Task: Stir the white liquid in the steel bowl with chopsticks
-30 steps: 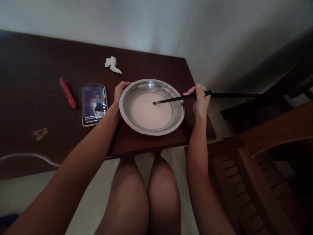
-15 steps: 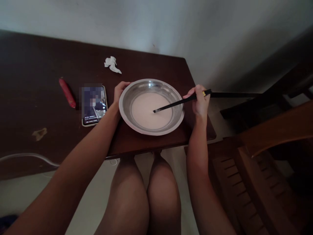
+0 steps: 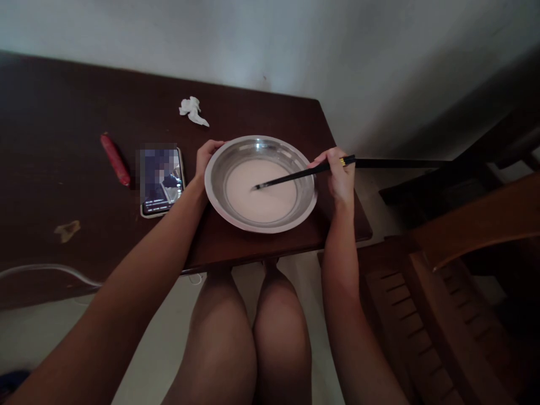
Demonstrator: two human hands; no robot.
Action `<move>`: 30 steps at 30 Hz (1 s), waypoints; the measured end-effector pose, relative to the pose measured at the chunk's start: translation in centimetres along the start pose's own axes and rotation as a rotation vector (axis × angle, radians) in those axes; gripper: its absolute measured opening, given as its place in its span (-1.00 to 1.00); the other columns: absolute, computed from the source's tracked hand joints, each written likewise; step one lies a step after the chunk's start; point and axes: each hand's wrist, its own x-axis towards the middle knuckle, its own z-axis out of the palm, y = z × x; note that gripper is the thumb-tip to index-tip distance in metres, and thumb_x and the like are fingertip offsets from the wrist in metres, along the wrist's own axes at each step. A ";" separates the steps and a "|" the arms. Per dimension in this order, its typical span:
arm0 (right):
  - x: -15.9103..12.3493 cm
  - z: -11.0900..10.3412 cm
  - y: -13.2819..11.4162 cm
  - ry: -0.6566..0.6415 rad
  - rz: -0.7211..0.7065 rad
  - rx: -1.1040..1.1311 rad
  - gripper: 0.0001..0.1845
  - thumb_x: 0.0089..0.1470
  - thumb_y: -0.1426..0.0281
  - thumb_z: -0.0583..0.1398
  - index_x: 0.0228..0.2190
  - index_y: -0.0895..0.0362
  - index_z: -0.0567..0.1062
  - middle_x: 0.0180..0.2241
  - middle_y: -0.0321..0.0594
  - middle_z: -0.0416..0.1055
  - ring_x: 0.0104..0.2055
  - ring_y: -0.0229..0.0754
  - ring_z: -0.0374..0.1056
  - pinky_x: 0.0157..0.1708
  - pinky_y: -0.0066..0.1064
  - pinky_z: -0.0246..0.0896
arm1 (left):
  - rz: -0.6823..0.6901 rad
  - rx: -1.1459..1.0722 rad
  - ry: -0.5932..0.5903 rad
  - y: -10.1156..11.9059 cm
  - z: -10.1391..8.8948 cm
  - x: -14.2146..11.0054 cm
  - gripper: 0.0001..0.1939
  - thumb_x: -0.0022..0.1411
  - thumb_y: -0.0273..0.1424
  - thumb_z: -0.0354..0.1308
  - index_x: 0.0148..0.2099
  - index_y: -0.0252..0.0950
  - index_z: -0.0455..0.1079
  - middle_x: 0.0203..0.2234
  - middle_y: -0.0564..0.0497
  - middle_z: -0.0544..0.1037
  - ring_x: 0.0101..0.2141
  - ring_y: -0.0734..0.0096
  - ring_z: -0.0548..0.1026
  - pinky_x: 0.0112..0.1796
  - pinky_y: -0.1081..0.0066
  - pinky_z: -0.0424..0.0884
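Note:
A wide steel bowl (image 3: pixel 219 197) rests on the dark wooden table, close to its front edge. Pale, milky liquid (image 3: pixel 270 205) covers its bottom. My left hand (image 3: pixel 207 157) grips the bowl's left rim, its fingertips partly hidden behind the wall. In my right hand (image 3: pixel 341 174) is a pair of black chopsticks (image 3: pixel 295 175) with gold bands near the top end. They slant down over the right rim, and their tips are in the liquid near the middle of the bowl.
Left of the bowl lies a phone (image 3: pixel 162 183) with a lit screen, and beyond it a red-wrapped sausage (image 3: pixel 115 159). Crumpled tissue (image 3: pixel 193 111) sits behind them. A brown scrap (image 3: pixel 67 231) and a white cable (image 3: pixel 54 268) are at far left. A wooden chair (image 3: pixel 422 304) stands at right.
My right hand has moved a little left, and the chopstick tips have shifted left and slightly back through the liquid. My left hand stays on the rim.

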 end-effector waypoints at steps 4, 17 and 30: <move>0.3 0.0 0.1 0.122 -0.040 0.002 -0.34 0.14 -0.32 0.13 -0.51 0.00 0.46 -0.55 -0.37 0.41 -0.40 -0.19 0.57 -0.22 -0.22 0.53 | -0.039 0.052 -0.006 -0.1 -0.3 0.4 -0.88 0.20 -0.31 0.21 -0.28 -0.07 0.59 -0.48 0.01 0.68 -0.14 -0.08 0.70 -0.19 0.14 0.63; 0.4 -0.2 0.4 0.109 -0.033 0.004 -0.37 0.16 -0.29 0.14 -0.49 0.01 0.43 -0.52 -0.38 0.36 -0.39 -0.21 0.55 -0.23 -0.25 0.49 | 0.011 0.064 0.008 0.2 0.2 -0.2 -0.83 0.22 -0.38 0.20 -0.42 -0.13 0.53 -0.50 -0.01 0.65 -0.13 -0.04 0.70 -0.14 0.18 0.64; 0.2 -0.2 0.1 0.094 -0.005 0.054 -0.35 0.15 -0.30 0.15 -0.52 0.02 0.45 -0.59 -0.40 0.38 -0.43 -0.21 0.56 -0.24 -0.24 0.54 | -0.031 0.048 0.045 0.5 0.7 -1.0 -0.84 0.24 -0.39 0.20 -0.26 -0.10 0.63 -0.44 0.00 0.70 -0.13 -0.09 0.71 -0.15 0.13 0.64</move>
